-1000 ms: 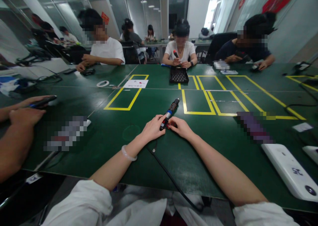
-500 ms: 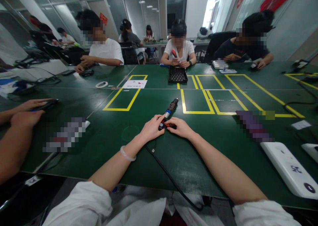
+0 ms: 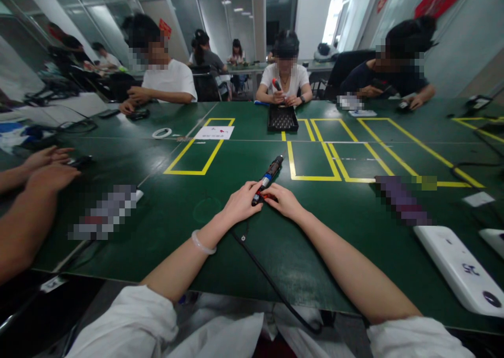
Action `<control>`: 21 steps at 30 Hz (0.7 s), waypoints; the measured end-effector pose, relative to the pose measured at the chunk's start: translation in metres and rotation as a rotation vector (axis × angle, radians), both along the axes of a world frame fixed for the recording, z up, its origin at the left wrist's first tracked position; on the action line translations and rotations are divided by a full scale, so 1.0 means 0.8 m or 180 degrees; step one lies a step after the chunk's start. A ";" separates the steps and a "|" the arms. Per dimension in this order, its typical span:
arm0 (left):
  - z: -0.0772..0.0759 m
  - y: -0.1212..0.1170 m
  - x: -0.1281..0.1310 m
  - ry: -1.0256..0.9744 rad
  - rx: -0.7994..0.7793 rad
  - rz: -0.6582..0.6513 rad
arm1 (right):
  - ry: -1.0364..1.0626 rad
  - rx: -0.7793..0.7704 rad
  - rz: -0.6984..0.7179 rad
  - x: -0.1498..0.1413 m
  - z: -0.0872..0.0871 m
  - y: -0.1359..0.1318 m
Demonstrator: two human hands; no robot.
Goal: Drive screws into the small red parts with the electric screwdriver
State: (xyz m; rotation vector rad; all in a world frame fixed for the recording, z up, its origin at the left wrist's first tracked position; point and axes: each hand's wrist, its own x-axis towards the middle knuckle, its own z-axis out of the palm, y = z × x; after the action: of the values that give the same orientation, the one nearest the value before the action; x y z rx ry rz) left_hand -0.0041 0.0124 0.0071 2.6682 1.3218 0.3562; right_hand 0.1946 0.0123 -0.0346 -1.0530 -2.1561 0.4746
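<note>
An electric screwdriver [image 3: 271,173], dark with a blue-and-silver band, points away from me over the green table, its bit at the far end. My left hand [image 3: 241,201] is closed around its rear part, thumb and fingers on either side. Close against that rear end, my right hand [image 3: 286,201] has its fingers bent on a small orange-red and black piece [image 3: 269,196]. Fingers cover most of this piece, so I cannot tell whether it belongs to the screwdriver. A black cord [image 3: 268,277] runs from beneath my left hand to the table's near edge.
Yellow tape outlines [image 3: 315,178] mark the green table [image 3: 177,211]. A white power bank [image 3: 459,266] lies at right, a white sheet [image 3: 214,133] and white ring [image 3: 161,133] farther left. Across sits a co-worker behind a black tray [image 3: 282,119]; another person's hands [image 3: 49,169] are at left.
My right hand's fingers have shifted slightly on the orange-red piece. My left hand and the screwdriver stay put. At left, the neighbouring person's hands have moved a little.
</note>
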 end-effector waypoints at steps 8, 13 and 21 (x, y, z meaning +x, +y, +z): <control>0.002 -0.003 0.009 0.0037 0.0124 0.0197 | -0.0039 0.0070 -0.0018 0.002 0.008 -0.007; 0.002 -0.005 0.016 0.0092 0.0206 0.0370 | -0.0091 0.0079 -0.0056 0.001 0.009 -0.009; 0.000 -0.001 0.017 0.0148 0.0311 0.0397 | -0.0047 0.0065 -0.0055 0.001 0.012 -0.012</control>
State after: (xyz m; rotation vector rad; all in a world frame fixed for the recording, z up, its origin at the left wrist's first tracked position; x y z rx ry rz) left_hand 0.0098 0.0114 0.0070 2.6947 1.5271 0.3851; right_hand 0.1955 0.0025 -0.0249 -1.0661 -2.1587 0.4371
